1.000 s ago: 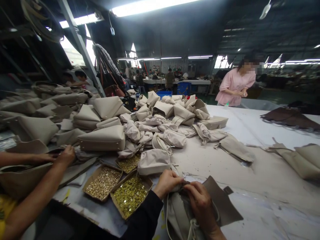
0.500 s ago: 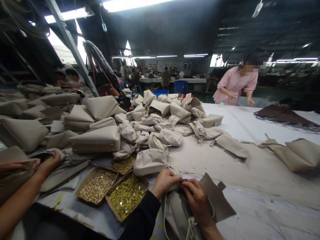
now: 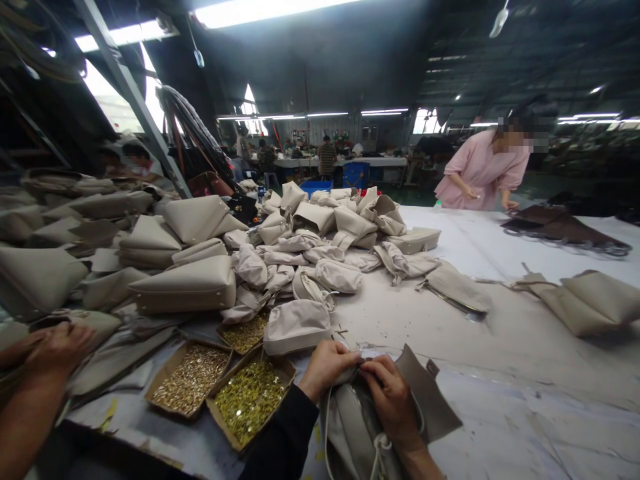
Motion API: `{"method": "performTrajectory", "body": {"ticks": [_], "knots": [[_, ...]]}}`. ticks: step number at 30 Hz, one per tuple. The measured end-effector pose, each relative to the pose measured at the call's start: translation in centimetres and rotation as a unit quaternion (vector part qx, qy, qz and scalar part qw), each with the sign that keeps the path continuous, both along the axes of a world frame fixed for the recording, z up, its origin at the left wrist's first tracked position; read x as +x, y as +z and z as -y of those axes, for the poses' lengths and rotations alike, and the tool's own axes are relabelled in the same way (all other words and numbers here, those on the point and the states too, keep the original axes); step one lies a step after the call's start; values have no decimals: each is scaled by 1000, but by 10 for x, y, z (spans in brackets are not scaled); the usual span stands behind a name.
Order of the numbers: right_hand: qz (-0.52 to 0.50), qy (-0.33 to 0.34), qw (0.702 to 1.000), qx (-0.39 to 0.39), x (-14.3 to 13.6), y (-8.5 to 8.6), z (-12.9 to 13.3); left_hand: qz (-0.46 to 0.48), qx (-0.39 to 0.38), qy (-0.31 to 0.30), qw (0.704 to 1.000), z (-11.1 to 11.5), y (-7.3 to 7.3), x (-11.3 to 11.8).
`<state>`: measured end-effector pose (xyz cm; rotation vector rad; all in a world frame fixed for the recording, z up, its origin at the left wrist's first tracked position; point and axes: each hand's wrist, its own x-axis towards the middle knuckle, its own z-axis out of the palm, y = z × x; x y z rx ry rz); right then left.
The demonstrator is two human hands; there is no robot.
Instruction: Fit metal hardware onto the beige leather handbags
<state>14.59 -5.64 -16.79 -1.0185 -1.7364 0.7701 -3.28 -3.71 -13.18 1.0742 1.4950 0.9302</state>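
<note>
A grey-beige handbag [image 3: 345, 427] lies on the table in front of me, with a stiff flap [image 3: 430, 393] spread out to its right and a knotted light cord on its front. My left hand [image 3: 327, 365] pinches the bag's upper edge from the left. Against it, fingertips nearly meeting, my right hand [image 3: 390, 393] grips the same edge. Whatever small part may be between the fingers is hidden. Just left of my hands stand open boxes of small metal pieces: yellow-gold ones [image 3: 250, 397], copper-coloured ones [image 3: 191, 377] and more gold ones [image 3: 245, 332] behind.
A large heap of beige bags [image 3: 185, 287] covers the left and middle of the white table [image 3: 520, 400]. At lower left, a co-worker's hands [image 3: 60, 347] work on another bag. Across the table a person in pink [image 3: 485, 167] leans over brown pieces [image 3: 565, 230]. A pouch [image 3: 457, 290] lies at right.
My hands keep nearly the same grip on the handbag. The co-worker's hands at left have shifted leftward and closer together. The person in pink has moved a hand to the brown pieces.
</note>
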Motion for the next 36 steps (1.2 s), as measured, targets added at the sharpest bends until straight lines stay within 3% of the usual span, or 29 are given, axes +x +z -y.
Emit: {"method": "performTrajectory", "body": {"ticks": [15, 31, 36], "knots": [[-6, -24, 1000, -11, -3, -1, 2, -21, 27, -6, 999, 1, 5, 0], [147, -48, 984, 88, -2, 15, 0, -68, 33, -25, 997, 2, 10, 1], [209, -1, 974, 86, -2, 28, -9, -84, 32, -43, 995, -1, 12, -2]]}}
